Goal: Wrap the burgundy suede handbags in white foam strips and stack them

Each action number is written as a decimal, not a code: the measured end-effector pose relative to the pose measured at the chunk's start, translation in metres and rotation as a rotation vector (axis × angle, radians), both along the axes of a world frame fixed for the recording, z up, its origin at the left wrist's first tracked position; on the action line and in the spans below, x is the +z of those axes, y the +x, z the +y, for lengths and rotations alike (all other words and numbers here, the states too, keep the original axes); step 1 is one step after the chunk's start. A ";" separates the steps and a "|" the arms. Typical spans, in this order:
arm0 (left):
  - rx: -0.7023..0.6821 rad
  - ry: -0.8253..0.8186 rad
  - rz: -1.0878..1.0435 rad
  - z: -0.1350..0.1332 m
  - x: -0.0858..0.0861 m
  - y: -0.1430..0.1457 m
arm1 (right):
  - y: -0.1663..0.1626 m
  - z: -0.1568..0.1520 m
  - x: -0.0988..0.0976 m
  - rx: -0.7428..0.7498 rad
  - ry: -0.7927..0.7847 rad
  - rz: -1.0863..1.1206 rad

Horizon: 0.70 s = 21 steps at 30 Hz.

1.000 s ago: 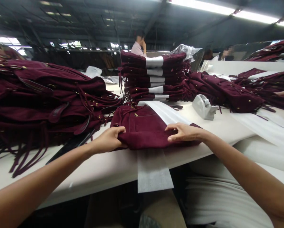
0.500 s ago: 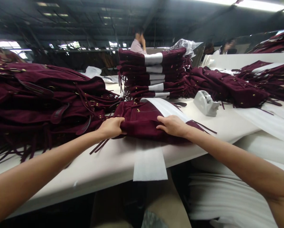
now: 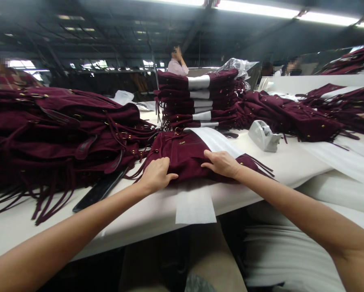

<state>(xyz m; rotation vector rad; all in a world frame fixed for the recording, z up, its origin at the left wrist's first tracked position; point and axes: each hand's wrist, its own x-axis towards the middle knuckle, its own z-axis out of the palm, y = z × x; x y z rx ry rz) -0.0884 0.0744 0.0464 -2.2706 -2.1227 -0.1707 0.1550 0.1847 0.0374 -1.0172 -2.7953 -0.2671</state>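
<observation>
Moved since half a second ago: your left hand (image 3: 157,174) has let go of the bag's left edge and now lies on top of it, closer to your right hand (image 3: 221,162); your right hand has barely shifted.

1. White table (image 3: 78,227); runs across the whole view and carries everything below.
2. Left heap (image 3: 57,134); burgundy suede bags with fringes and gold studs, piled loosely, just beside the bag under your hands.
3. Right heap (image 3: 288,117); the same bags, loose, beyond the dispenser.
4. Banded stack (image 3: 175,97); folded bags, each wrapped with a white band, squared up at the far middle of the table.
5. Bag (image 3: 184,154); one burgundy bag, flat at the near edge of the table straight in front of you, between the left heap and the dispenser; fringe trails from its right end.
6. Paper strip (image 3: 195,205); white, passes under the bag; its near end hangs over the table edge and its far end shows beyond the bag.
7. Black strap (image 3: 99,188); lies aslant on the table below the left heap.
8. Tape dispenser (image 3: 263,136); grey, standing apart to the right of the bag.
9. Left hand; palm down on the bag's near left corner, fingers together, pressing, gripping nothing.
10. Right hand; palm down on the bag's top, fingers slightly apart and pointing left, clamped on nothing.
</observation>
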 end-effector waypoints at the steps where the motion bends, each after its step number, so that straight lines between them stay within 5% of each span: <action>1: -0.003 -0.017 0.009 -0.002 -0.004 0.000 | 0.001 -0.001 0.002 -0.001 -0.043 0.017; 7: -0.048 0.018 -0.178 -0.008 -0.021 -0.019 | 0.008 -0.019 -0.002 0.129 -0.122 0.028; 12: -0.096 0.084 -0.346 -0.013 -0.006 -0.015 | 0.010 -0.029 0.003 -0.053 -0.130 0.044; 15: -0.138 -0.021 -0.488 -0.039 0.025 -0.003 | 0.024 -0.034 0.027 -0.031 -0.349 0.038; 18: -0.132 -0.410 -0.738 -0.065 0.060 -0.001 | 0.040 -0.047 0.050 0.160 -0.743 0.082; 21: -0.037 -0.625 -0.842 -0.063 0.074 -0.008 | 0.042 -0.052 0.052 0.215 -1.034 0.148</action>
